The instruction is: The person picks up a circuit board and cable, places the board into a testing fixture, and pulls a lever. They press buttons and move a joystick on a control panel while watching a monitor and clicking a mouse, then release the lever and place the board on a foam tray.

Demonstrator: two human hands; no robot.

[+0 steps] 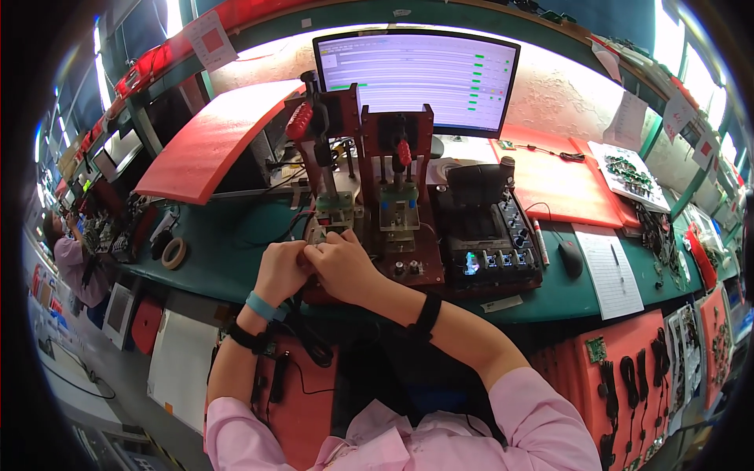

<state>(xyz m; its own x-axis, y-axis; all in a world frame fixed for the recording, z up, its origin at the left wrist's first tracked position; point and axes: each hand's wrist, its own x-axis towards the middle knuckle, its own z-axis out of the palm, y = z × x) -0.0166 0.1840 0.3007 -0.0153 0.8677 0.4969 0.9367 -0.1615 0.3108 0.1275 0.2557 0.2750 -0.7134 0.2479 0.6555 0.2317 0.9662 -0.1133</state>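
Nearest the camera: my pink shirt point(542, 416), short-sleeved, across the lower edge
Left hand: my left hand point(283, 268) has its fingers curled and meets the right; whatever it may grip is hidden, so I cannot tell
Right hand: my right hand point(344, 265) is bent over the same spot, fingers drawn in; I cannot tell what it holds
Wrists: a black band point(426, 315) on my right, a teal band point(265, 306) and another black one on my left
Left press fixture: the left press fixture point(336, 206), red-handled, stands upright on the desk point(216, 271), just beyond my fingertips; contact not determinable
Right press fixture: the right press fixture point(399, 208) stands just beside it
Control box: the black control box point(491, 235), display lit, right of both fixtures
Further right: mouse point(571, 259), then a paper sheet point(603, 271) bearing a pen
Behind: monitor point(416, 82), switched on
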